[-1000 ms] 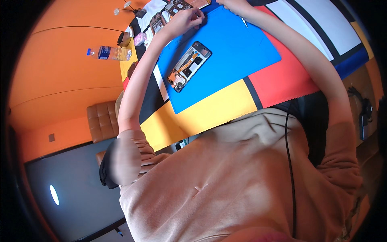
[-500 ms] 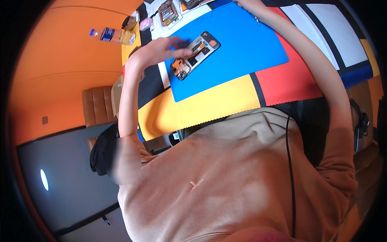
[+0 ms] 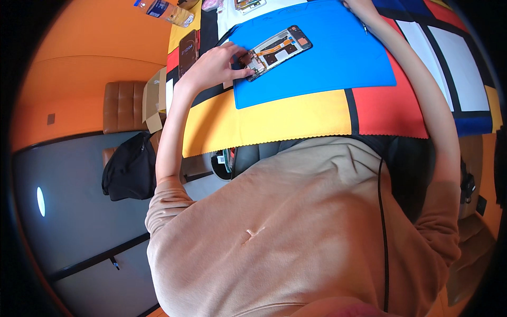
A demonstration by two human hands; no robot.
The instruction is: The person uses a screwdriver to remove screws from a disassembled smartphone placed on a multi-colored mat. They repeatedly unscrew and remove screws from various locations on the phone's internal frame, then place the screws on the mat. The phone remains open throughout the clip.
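Note:
An opened smartphone (image 3: 280, 51), its inner parts bare, lies slanted on a blue mat (image 3: 338, 63). Orange flex cable and dark panels show along its middle. My left hand (image 3: 224, 63) is closed at its near-left end, thumb at the near edge and fingers at the far side, hiding part of that end. At the top of the picture, my right hand (image 3: 361, 7) is over the mat's far edge. Its fingers are mostly cut off or hidden, so their grip does not show. A small slim thing (image 3: 365, 29) shows beside the right wrist.
Left of the mat lies a phone with a lit screen (image 3: 188, 52). Past it are a water bottle (image 3: 168, 12) and a pink item (image 3: 213, 4). Another opened device (image 3: 249, 5) sits beyond the mat. White sheets (image 3: 459, 68) lie at right; a cardboard box (image 3: 155, 100) stands left.
My left hand has come down from hovering over the phone to grip its near-left end. The copper-coloured patch there no longer shows. The whole view has shifted.

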